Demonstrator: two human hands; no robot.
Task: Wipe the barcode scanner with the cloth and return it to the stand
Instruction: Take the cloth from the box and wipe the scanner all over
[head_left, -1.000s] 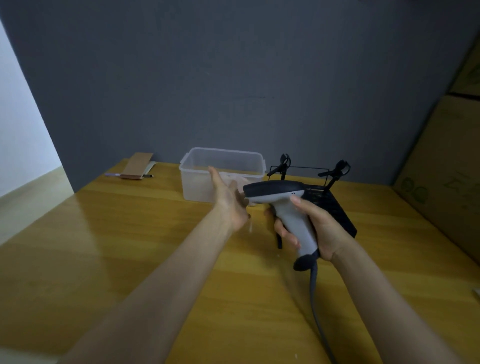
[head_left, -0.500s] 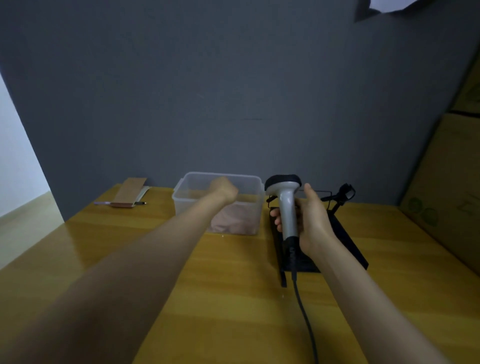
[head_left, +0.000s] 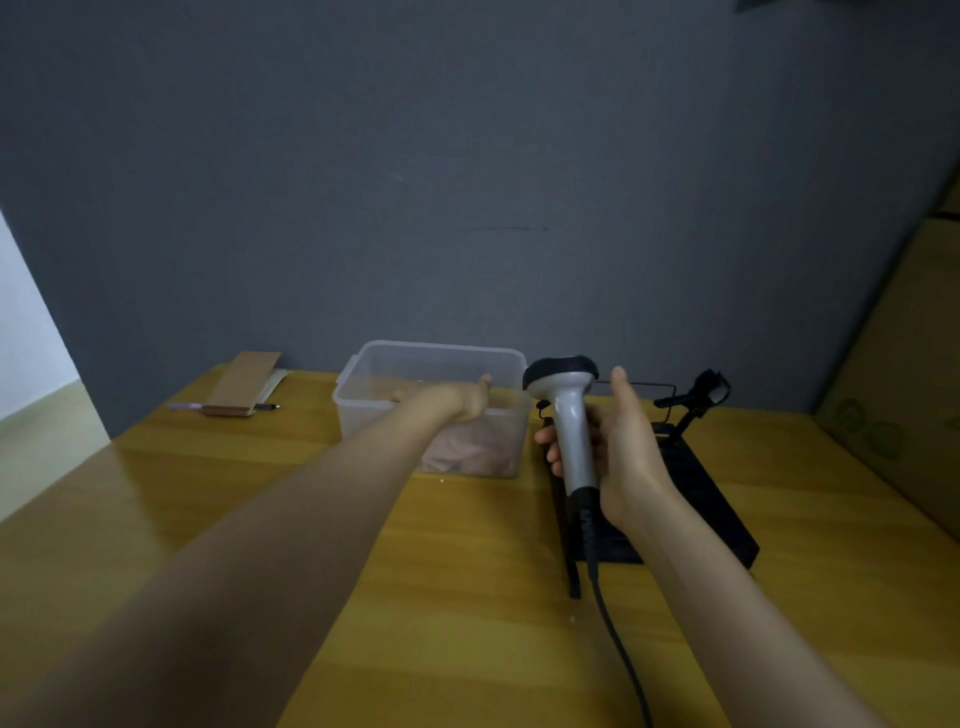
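Observation:
My right hand (head_left: 618, 447) grips the grey handle of the barcode scanner (head_left: 569, 415), held upright with its black head on top and its cable (head_left: 618, 639) trailing down toward me. The black stand (head_left: 696, 483) lies on the table just behind and right of that hand, with a thin arm and clip rising at its far end. My left hand (head_left: 467, 400) reaches down into a clear plastic box (head_left: 395, 364), where a pinkish cloth (head_left: 467, 452) lies. The box wall blurs the fingers, so I cannot tell whether they hold the cloth.
A brown notebook (head_left: 244, 382) and a pen (head_left: 223, 406) lie at the table's far left. Cardboard boxes (head_left: 904, 395) stand along the right edge. A grey wall runs behind the wooden table (head_left: 208, 493).
My left hand has gone from beside the scanner's head into the plastic box. My right hand has turned the scanner from tilted to upright and holds it over the stand.

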